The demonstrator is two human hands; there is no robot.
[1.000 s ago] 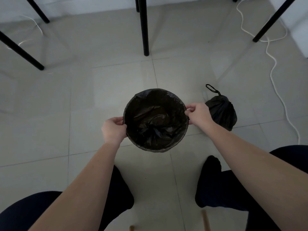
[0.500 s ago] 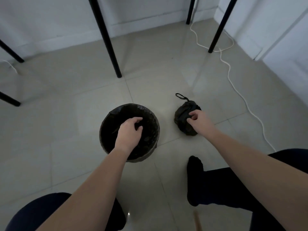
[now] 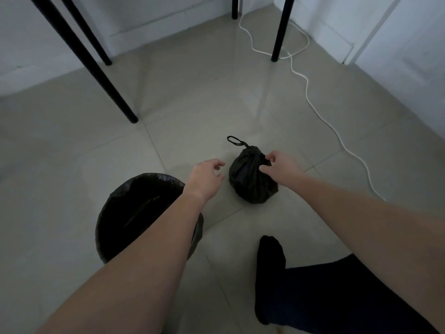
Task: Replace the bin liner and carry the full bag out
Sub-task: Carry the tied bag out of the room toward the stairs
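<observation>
I count one tied full bag, one bin with one black liner in it, two hands in my view, left hand and right hand, four black desk legs, one white cable, one socked foot.

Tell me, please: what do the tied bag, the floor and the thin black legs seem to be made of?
Tied bag: thin black plastic film, faintly glossy; it crumples into fine folds gathered at the knot.
Floor: probably glazed ceramic tile, pale and shiny; joint lines and reflections show.
Legs: likely painted metal, matte black; slim and straight, though wood cannot be excluded.
</observation>
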